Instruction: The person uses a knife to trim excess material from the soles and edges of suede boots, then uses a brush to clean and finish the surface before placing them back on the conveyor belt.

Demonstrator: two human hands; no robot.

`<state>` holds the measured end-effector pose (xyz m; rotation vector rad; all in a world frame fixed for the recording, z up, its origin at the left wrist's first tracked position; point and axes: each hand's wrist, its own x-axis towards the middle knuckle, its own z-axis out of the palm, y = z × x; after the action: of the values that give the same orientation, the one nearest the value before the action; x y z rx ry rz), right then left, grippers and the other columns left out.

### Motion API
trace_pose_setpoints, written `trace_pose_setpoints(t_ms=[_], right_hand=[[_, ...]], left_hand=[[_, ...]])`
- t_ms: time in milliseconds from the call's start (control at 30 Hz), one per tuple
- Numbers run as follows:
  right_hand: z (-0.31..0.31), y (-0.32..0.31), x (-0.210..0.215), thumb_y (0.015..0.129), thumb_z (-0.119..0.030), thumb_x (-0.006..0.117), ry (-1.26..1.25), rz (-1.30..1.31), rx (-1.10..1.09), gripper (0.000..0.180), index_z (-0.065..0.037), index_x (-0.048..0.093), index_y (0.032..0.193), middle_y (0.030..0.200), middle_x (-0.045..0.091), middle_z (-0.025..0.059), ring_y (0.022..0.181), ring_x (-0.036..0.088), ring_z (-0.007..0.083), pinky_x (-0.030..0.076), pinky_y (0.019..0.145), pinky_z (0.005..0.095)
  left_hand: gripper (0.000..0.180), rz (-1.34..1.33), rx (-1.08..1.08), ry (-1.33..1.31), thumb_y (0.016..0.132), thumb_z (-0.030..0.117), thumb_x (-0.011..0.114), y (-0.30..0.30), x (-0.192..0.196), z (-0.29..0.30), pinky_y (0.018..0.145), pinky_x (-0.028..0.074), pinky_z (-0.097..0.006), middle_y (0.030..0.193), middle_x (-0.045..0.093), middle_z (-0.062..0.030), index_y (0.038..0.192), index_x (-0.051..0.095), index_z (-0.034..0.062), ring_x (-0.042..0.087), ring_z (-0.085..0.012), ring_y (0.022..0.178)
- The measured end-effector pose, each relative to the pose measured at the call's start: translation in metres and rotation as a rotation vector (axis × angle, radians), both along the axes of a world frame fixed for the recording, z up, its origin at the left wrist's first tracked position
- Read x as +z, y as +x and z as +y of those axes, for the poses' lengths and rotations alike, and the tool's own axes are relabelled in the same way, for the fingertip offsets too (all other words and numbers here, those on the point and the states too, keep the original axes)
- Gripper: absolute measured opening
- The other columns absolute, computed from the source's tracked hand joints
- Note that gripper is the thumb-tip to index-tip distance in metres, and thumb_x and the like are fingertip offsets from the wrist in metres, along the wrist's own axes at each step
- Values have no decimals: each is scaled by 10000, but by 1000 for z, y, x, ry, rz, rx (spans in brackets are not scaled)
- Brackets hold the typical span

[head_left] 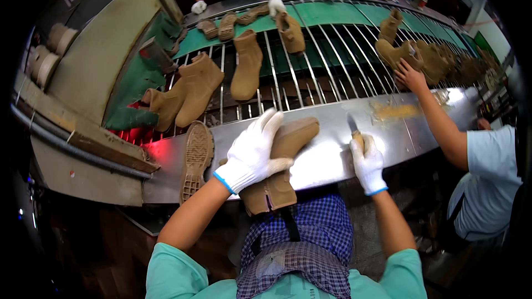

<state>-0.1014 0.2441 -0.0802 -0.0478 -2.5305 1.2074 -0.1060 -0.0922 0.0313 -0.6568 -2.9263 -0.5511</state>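
My left hand [252, 152], in a white knit glove, lies over a tan ankle boot [299, 133]. Its fingers are stretched out and the thumb spreads across the boot. The boot is on its side on the metal ledge, its shaft reaching over the near edge toward my apron. My right hand [368, 165], also gloved, is closed round the wooden handle of a short-bladed knife [353, 124], blade pointing away from me. The knife is apart from the boot. Left of my left hand another boot [197, 152] shows its patterned sole.
Beyond the metal ledge [399, 138], a rack of metal bars [327, 72] carries several tan boots [246, 66]. At the right a co-worker's bare hand [411, 75] touches boots. Across the rack, another person's gloved hand [276, 6] is by a boot. A beige panel [119, 50] stands left.
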Motion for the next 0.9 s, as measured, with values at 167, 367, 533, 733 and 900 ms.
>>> trace_pose_setpoints(t_ms=[167, 367, 533, 733, 900], right_hand=[[-23, 2, 7, 950, -402, 779, 82, 26, -69, 429, -89, 704, 1234, 895, 786, 166, 789, 783, 362, 632, 751, 455], [-16, -5, -7, 927, -474, 791, 129, -37, -58, 511, -101, 695, 1263, 949, 781, 201, 855, 777, 407, 625, 791, 482], [-9, -3, 0, 1116, -344, 591, -490, -304, 110, 352, -74, 618, 1340, 754, 668, 35, 559, 616, 130, 529, 532, 305], [-80, 26, 13, 1129, -322, 564, -341, -442, 377, 417, -16, 580, 1412, 1053, 699, 164, 881, 668, 231, 552, 800, 369], [-83, 32, 48, 1079, -323, 616, 51, -256, 469, 493, 35, 579, 1415, 1156, 696, 267, 1065, 700, 388, 555, 969, 456]], left_hand=[[818, -96, -37, -256, 840, 427, 851, -39, 14, 70, 1040, 571, -487, 1445, 588, -186, 1529, 519, 135, 658, -404, 1240], [751, 88, -138, 138, 788, 265, 923, -2, 80, 39, 957, 607, -474, 1317, 684, -184, 1441, 583, 118, 719, -396, 1131], [889, 181, -86, 594, 735, 101, 935, 68, 74, -66, 1163, 494, -422, 1419, 611, -217, 1506, 503, 2, 633, -312, 1330], [1061, -310, 577, 60, 766, 379, 930, 119, -21, -100, 1149, 498, -490, 1530, 547, -237, 1626, 388, 76, 584, -449, 1380], [845, -53, 348, 176, 852, 377, 870, 105, -12, -93, 1140, 501, -494, 1523, 558, -208, 1555, 507, 81, 587, -438, 1369]])
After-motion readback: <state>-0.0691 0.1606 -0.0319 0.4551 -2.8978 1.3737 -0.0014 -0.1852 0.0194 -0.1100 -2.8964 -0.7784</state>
